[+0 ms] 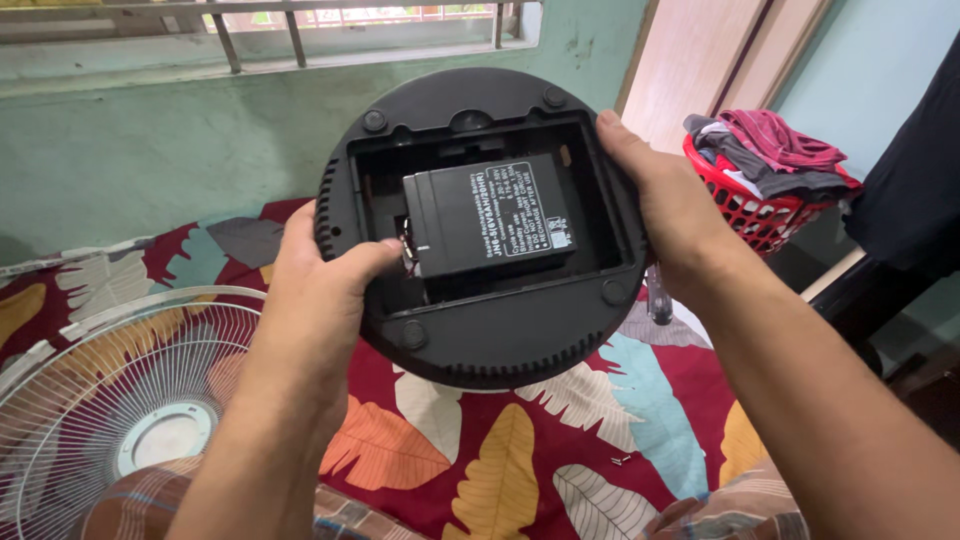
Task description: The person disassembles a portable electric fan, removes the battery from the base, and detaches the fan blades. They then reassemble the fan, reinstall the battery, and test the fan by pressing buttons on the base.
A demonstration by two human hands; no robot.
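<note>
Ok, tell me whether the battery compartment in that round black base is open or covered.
Open: the round black base has no cover over its recess, and the black battery lies exposed inside.

Single head view, steeply downward, close above the bedspread (520, 470).

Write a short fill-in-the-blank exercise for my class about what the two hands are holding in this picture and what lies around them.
1. Both hands hold up a round black base whose open compartment holds a black rectangular ____.
2. The thumb of the left hand reaches to the red wires at the battery, while the ____ hand grips the base's opposite rim.
3. A white ____ with a wire grille lies on the leaf-patterned bedsheet.
4. The red basket is filled with ____.

Missing words: battery; right; fan; clothes
</note>
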